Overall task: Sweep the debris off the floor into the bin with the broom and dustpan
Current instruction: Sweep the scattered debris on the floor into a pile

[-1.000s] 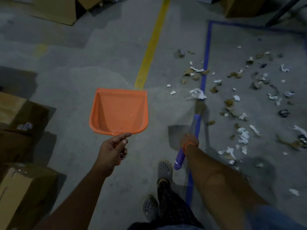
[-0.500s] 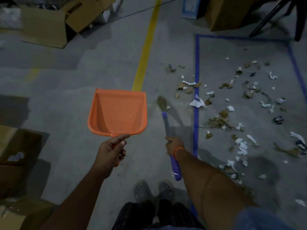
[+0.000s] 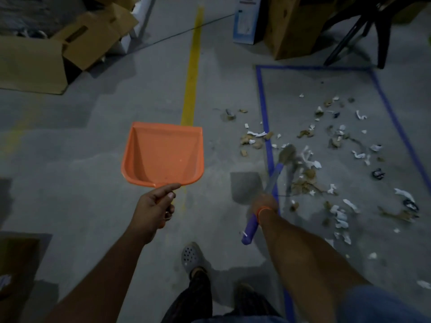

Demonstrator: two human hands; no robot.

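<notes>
The orange dustpan (image 3: 163, 155) is held up at centre frame, its handle gripped by the left hand (image 3: 152, 209), fingers curled round it and the forearm reaching up from the lower left. The broom (image 3: 268, 190), purple-handled, is gripped by the right hand (image 3: 264, 203), blurred, fingers wrapped round the shaft; the forearm comes in from the lower right. The bristle end is set among the debris (image 3: 331, 159), which is scattered at right inside the blue tape outline (image 3: 262, 101) on the floor (image 3: 81, 136).
</notes>
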